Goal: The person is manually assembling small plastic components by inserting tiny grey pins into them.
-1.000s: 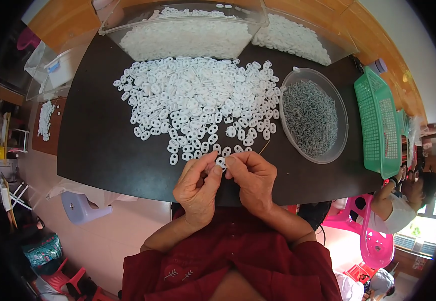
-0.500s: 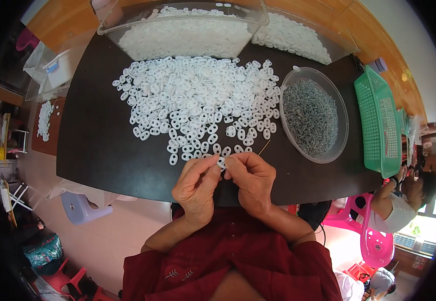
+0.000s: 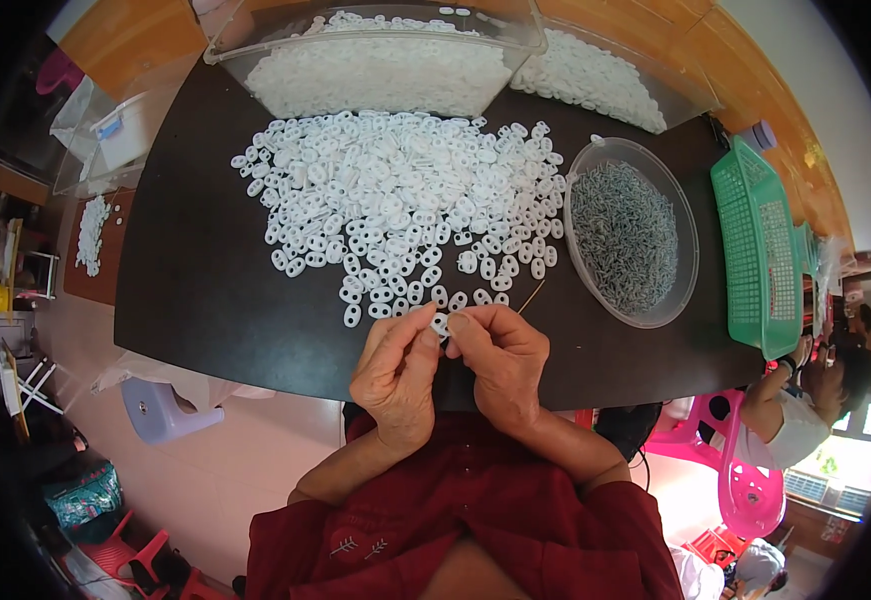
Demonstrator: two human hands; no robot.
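Centre frame | our left hand (image 3: 397, 372) and right hand (image 3: 503, 362) pinch one white ring (image 3: 440, 323) together | risk: it slips into the loose pile (image 3: 405, 205) just above

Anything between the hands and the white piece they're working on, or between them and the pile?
Nothing visible. The left hand and right hand already pinch one small white piece together. The pile of white pieces lies just beyond the fingertips on the bare dark table.

Small white piece (image 3: 441, 323) mostly hiding between pinching fingertips (image 3: 458, 322), far clear bin (image 3: 375, 40) running off top edge
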